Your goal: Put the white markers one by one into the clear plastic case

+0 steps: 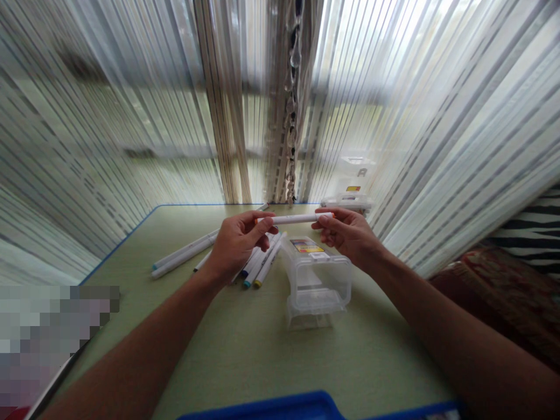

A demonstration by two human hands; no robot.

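Observation:
A white marker (295, 219) with orange ends is held level above the table between both hands. The fingers of my left hand (238, 242) pinch its left end, and my right hand (350, 236) pinches the right end. Below and between the hands lie several white markers (266, 262) with blue, teal and yellow ends. More white markers (184, 255) lie to the left, partly behind my left hand. A clear plastic box (321, 283) rests on its side below my right hand, its open end toward me and a yellow label on top.
The pale green table (245, 350) has a blue edge. A second clear case (347, 201) stands at the far edge by the string curtain (271, 116). A blue object (262, 408) lies at the near edge. Patterned fabric (503, 291) is on the right.

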